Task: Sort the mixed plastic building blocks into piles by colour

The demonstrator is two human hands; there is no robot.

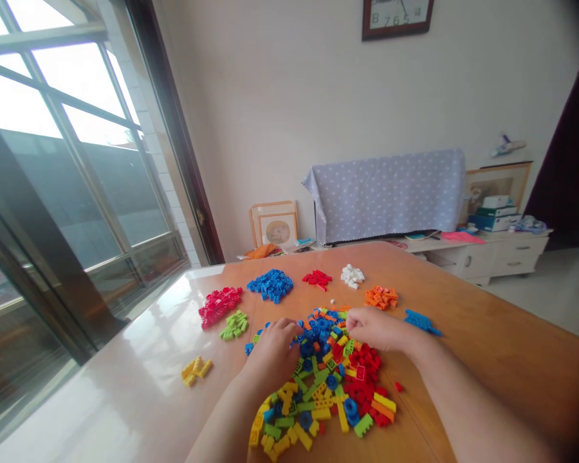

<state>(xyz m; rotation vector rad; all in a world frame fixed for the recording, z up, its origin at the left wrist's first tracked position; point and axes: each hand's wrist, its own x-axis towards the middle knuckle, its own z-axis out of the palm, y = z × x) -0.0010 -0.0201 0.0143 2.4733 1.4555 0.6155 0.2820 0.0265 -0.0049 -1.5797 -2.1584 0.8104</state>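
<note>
A large heap of mixed toy bricks (pixel 322 379) in red, blue, green, yellow and orange lies on the wooden table (pixel 468 360). Over its upper left part rests my left hand (pixel 280 339), back up, fingers curved down to the blue bricks; their tips are partly hidden. At the heap's upper right edge is my right hand (pixel 367 325), its fingers curled together; anything between them is too small to tell. Sorted piles lie beyond: blue (pixel 271 285), pink (pixel 219 305), red (pixel 317 278), white (pixel 352 276) and orange (pixel 381 297).
Light green bricks (pixel 234 325) and yellow bricks (pixel 196 371) lie to the left. Joined blue bricks (pixel 421 322) sit at the right, a small red piece (pixel 398 386) beside the heap. Past the table's far edge stands a white cabinet (pixel 506 257).
</note>
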